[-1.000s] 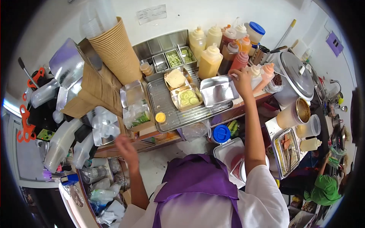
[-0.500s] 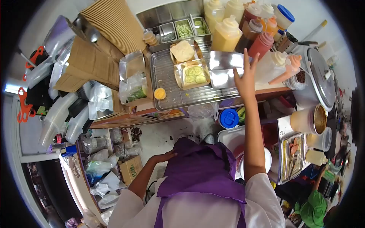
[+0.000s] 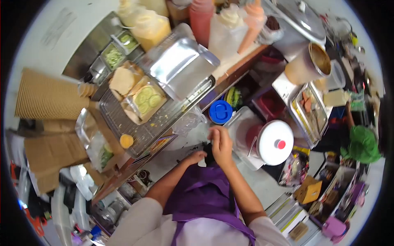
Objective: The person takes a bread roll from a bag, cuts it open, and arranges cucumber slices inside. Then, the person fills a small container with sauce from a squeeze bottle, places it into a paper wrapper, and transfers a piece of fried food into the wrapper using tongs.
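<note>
My left hand is low in front of the purple apron, its fingers curled and partly hidden. Close to its right, my right hand is raised with fingers bent; what it holds, if anything, cannot be made out. Both are away from the counter. On the wire-racked tray lies an open box with a bread slice and cucumber slices. A shiny foil-lined box stands open beside it. A small cup of yellow sauce sits at the tray's near corner.
Squeeze bottles line the counter's back. Stacked brown bowls lie at the left. A blue lid and a white-lidded bucket are below the counter. A person in green is at the far right.
My right hand has left the foil-lined box and come down beside my left hand near the apron. The view has turned and shifted, so the counter appears tilted.
</note>
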Available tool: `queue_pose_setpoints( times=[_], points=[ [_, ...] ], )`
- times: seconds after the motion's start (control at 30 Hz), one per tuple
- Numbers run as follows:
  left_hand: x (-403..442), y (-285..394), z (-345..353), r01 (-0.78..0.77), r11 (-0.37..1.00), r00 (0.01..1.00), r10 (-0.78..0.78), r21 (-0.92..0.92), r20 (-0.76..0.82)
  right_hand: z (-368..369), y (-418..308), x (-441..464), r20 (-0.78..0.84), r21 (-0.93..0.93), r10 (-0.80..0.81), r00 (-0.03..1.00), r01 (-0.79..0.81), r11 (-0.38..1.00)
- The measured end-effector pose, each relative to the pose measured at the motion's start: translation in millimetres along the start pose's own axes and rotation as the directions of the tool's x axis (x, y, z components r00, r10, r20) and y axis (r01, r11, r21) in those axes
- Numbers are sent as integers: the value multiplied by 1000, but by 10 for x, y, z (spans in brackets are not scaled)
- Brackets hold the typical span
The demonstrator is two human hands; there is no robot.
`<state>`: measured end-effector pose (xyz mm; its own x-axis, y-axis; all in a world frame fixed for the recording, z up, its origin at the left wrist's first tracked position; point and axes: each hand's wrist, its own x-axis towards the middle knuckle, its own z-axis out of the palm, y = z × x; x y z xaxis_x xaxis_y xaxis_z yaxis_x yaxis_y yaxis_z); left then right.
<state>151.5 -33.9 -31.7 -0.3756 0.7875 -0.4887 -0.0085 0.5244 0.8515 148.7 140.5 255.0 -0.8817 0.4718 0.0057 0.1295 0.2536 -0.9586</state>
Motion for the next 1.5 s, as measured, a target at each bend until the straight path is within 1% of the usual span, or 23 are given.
queue_pose_setpoints(
  times=[0.03,0.07,0.1,0.13,0.2,0.27,0.3,0.33,0.4,0.53,0.57,0.63,0.67,0.73,0.8,0.83,0.93,1.03,1.13,1.23,1.37,1.43,1.5],
  points=[
    [130,-110,33,-61,997,983,68,45,-170,86,349,-270,-101,114,99,990,-88,990],
    [253,-174,-35,-92,972,967,139,217,-211,134,692,-529,-188,238,204,961,-157,959],
    [375,-330,-90,-18,894,983,98,448,-158,123,970,-782,-205,48,196,959,-190,981],
    [432,-394,-166,27,837,979,87,547,-183,98,1231,-1079,-217,-141,190,958,-224,964],
    [582,-682,-312,-34,534,919,348,845,-184,86,1820,-1774,-89,-428,393,915,-391,814],
    [679,-608,-501,116,338,892,378,934,-247,132,2093,-2355,-37,-511,554,832,-492,705],
    [797,-613,-632,254,473,929,124,844,-349,177,2167,-2554,-8,-547,633,774,-534,645],
    [894,-615,-735,421,544,901,-157,726,-405,204,2216,-2675,-28,-410,664,747,-614,674],
    [889,-410,-859,445,498,890,-152,744,-430,234,2284,-2839,-35,-119,717,696,-715,689],
    [855,-500,-1127,403,460,902,-55,791,-428,343,2306,-2938,-128,-32,753,646,-761,648],
    [917,-924,-1235,285,342,862,316,895,-396,379,2297,-2952,-164,-45,745,647,-759,650],
    [1063,-1682,-1508,328,374,922,73,867,-381,389,2243,-2977,-151,-31,748,646,-760,650],
    [1092,-1566,-1480,321,387,917,102,864,-386,369,2248,-2949,-153,-27,744,650,-756,655],
    [1022,-973,-1533,309,404,903,160,861,-399,369,2246,-2948,-162,1,745,647,-755,656],
    [920,-548,-1421,207,476,856,335,855,-394,413,2271,-2966,-167,18,749,641,-757,653],
    [871,-524,-1402,155,503,820,415,851,-395,422,2269,-2968,-172,24,748,641,-756,654],
    [910,-644,-1514,227,421,851,353,878,-389,422,2257,-2917,-180,45,749,637,-756,654],
    [917,-745,-1492,171,496,806,427,852,-410,373,2256,-2897,-173,34,759,627,-767,641],
    [894,-663,-1517,190,397,927,229,898,-297,375,2258,-2892,-167,-5,754,635,-765,644],
    [943,-699,-1507,157,396,929,250,905,-271,371,2267,-2857,-162,-26,765,624,-777,628],
    [926,-630,-1385,56,568,955,209,821,-209,276,2182,-2813,-131,-87,780,612,-791,606],
    [810,-117,-1146,-13,649,975,176,760,-134,194,2108,-2704,-93,-73,762,641,-768,637],
    [549,444,-804,-184,706,892,412,684,-186,64,2016,-2533,-56,-5,715,696,-717,697]
  ],
)
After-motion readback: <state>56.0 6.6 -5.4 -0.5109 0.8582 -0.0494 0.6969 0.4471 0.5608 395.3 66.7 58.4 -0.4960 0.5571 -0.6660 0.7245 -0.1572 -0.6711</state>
